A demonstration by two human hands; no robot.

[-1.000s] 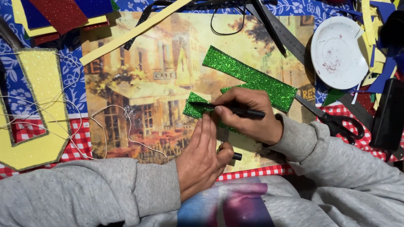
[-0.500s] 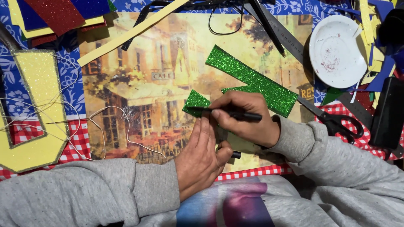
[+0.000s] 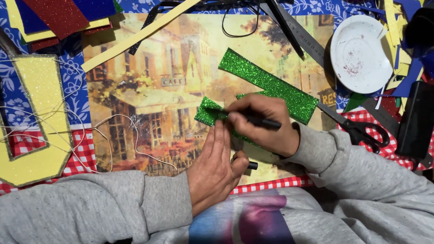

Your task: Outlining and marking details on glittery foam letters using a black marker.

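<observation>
My right hand grips a black pen, its tip resting on a small piece of green glitter foam. My left hand lies flat beside it, fingertips pressing the foam's lower edge onto a picture placemat; a dark pen cap pokes out by the thumb. A longer green glitter strip lies diagonally just behind my right hand. Both arms wear grey sleeves.
Scissors lie right of my right wrist. A white plate and a metal ruler sit at the back right. A yellow glitter shape with white string lies at the left. Coloured foam scraps crowd the back corners.
My right hand has slid the pen slightly left along the green piece. The left hand has stayed pressed on it.
</observation>
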